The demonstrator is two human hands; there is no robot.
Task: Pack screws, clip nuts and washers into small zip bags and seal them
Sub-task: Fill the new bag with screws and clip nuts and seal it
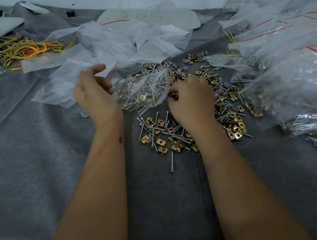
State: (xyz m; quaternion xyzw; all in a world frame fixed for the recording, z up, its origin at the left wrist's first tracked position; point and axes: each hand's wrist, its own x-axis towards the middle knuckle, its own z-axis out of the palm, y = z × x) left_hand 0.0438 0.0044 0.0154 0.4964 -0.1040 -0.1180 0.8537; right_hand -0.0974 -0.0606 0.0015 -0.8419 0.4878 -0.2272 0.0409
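Nearest the camera, one loose screw [172, 162] lies on the grey cloth [39, 153] with its long axis running 12 to 6 o'clock, at 6 o'clock from the heap of screws, clip nuts and washers [175, 133]. Above that heap the right hand [191, 100] curls knuckles-up, fingertips pinching small parts, though which ones I cannot tell. At its 9 o'clock, just beside it, the left hand [93, 95] holds the part-filled zip bag [144, 90], mouth seemingly toward 3 o'clock, so the right hand is nearer.

Grey felt tabletop [41, 172] (dim light)
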